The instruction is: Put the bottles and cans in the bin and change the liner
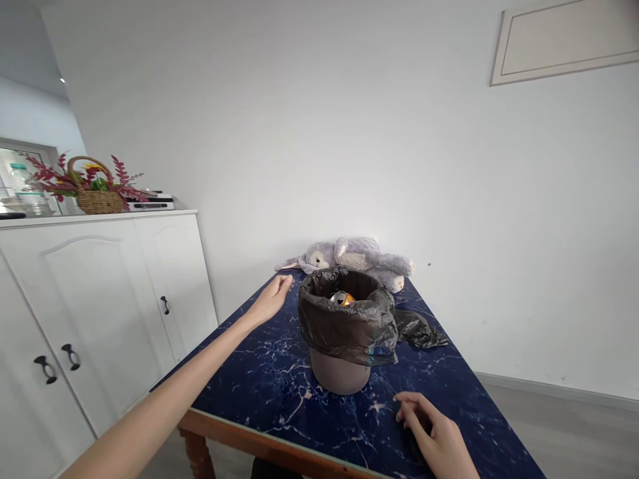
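A grey-brown trash bin (pixel 340 374) stands upright on the table, lined with a black plastic bag (pixel 344 326) folded over its rim. Inside lies a drink can (pixel 342 298) with an orange side, its top facing up. My left hand (pixel 272 299) is just left of the bin's rim, apart from it, with fingers pinched together; whatever they may hold is hidden. Low over the table at the front right, my right hand (pixel 432 429) has loosely bent fingers, the thumb apart from them, and no object visible in it.
Behind the bin a grey plush toy (pixel 372 256) lies against the wall. Black plastic (pixel 420 329) trails right of the bin on the blue marbled table (pixel 269 386). To the left, a white cabinet (pixel 100 279) carries a flower basket (pixel 100 201) and a clear bottle (pixel 30 193).
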